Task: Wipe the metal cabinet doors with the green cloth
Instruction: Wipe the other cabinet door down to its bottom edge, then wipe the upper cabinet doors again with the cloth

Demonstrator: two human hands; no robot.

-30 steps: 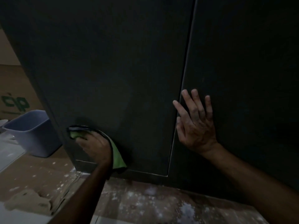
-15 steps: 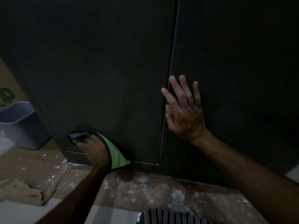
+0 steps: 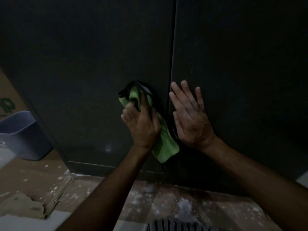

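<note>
Two dark metal cabinet doors fill the view: the left door (image 3: 86,72) and the right door (image 3: 241,64), split by a vertical seam. My left hand (image 3: 141,124) grips the green cloth (image 3: 165,142) and holds it against the left door close to the seam. The cloth bunches above my fingers and hangs down below my palm. Just right of the seam, my right hand (image 3: 191,119) lies flat on the right door, fingers straight and spread.
A grey-blue plastic bin (image 3: 18,134) stands on the floor at the left, beside a cardboard box (image 3: 8,100) with green print. The floor (image 3: 150,197) is dusty with white specks. A crumpled rag (image 3: 25,205) lies lower left. A ribbed vent (image 3: 175,225) shows at the bottom edge.
My left hand has carried the cloth from the left door's lower left corner up and right to the seam. My right hand stays flat on the right door.
</note>
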